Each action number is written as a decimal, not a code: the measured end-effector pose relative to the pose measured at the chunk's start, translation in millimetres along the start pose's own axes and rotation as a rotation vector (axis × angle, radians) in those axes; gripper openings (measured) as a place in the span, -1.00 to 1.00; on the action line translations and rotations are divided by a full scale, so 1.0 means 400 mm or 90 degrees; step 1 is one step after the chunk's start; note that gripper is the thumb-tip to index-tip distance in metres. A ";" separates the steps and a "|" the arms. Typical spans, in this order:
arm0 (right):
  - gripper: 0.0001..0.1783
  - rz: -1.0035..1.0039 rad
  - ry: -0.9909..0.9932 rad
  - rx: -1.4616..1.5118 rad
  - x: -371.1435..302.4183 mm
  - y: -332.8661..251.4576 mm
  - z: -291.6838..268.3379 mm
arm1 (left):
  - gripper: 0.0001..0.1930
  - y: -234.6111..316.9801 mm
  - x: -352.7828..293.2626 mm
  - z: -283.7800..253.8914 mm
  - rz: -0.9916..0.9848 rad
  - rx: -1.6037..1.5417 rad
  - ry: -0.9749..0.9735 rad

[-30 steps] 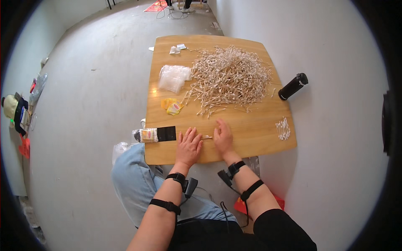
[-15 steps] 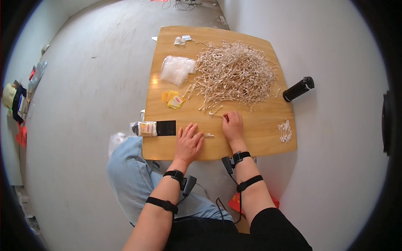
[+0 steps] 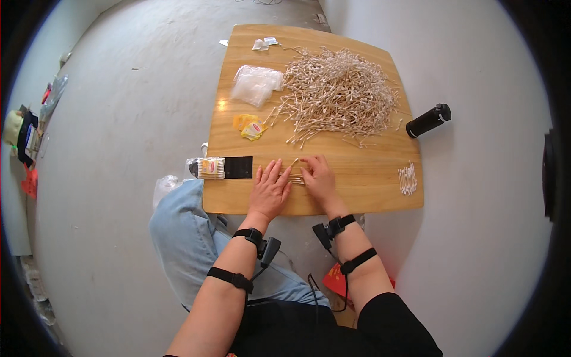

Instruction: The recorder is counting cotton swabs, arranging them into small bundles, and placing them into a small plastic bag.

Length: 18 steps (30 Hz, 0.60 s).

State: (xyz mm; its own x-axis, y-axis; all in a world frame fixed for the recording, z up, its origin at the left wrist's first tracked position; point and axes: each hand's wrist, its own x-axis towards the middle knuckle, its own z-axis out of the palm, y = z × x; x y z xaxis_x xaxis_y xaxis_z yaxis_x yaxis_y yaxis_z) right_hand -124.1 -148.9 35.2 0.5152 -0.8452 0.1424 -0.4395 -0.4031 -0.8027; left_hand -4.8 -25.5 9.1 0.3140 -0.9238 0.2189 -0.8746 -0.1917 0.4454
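My left hand lies flat with its fingers stretched out, over part of a small row of cotton swabs near the table's front edge. Close beside it, my right hand is curled, its thumb and fingertips at the right ends of that row. One slanted cotton swab shows between the two hands; its lower end is hidden by my left fingers. Beyond my hands spreads a large heap of loose cotton swabs. Left of my left hand, a clear pack of cotton swabs with a yellow label rests beside a black strip.
Clear plastic bags and yellow label cards lie on the table's left side, small white packets at its far end. A separate group of swabs sits near the right edge. A black bottle stands beyond that edge.
My right hand has moved left with a swab, up to the small row beside my left hand. The left hand stays on the row. The view has tilted slightly.
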 end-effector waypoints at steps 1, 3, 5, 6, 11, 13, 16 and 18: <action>-0.87 -0.098 0.001 -0.048 0.019 -0.006 -0.002 | -0.55 0.001 0.000 -0.001 0.004 0.000 0.010; -0.88 -0.196 0.002 -0.095 0.044 -0.011 -0.001 | -0.56 0.001 -0.001 -0.002 0.007 0.000 0.020; -0.89 -0.178 -0.071 -0.153 0.059 0.001 0.007 | -0.60 0.001 -0.001 -0.004 0.010 -0.003 0.018; -0.89 -0.178 -0.072 -0.152 0.062 0.007 0.009 | -0.60 0.002 -0.001 -0.005 0.009 -0.003 0.017; -0.90 -0.198 -0.022 -0.165 0.061 0.023 0.022 | -0.66 0.008 0.001 -0.009 0.016 -0.016 0.046; -0.90 -0.188 -0.011 -0.166 0.058 0.021 0.029 | -0.66 0.006 0.001 -0.008 0.008 -0.037 0.058; -0.90 -0.184 0.006 -0.168 0.055 0.020 0.030 | -0.66 0.002 -0.003 -0.005 0.003 -0.060 0.082; -0.90 -0.192 0.012 -0.166 0.059 0.020 0.034 | -0.64 -0.008 -0.001 0.000 0.005 -0.060 0.096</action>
State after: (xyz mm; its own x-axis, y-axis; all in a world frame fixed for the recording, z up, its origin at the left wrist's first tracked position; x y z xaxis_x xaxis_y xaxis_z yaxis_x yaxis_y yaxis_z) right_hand -105.4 -167.3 24.1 0.6372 -0.6804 0.3620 -0.4442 -0.7081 -0.5489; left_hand -2.3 -24.4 7.7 0.3656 -0.8637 0.3470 -0.8406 -0.1463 0.5215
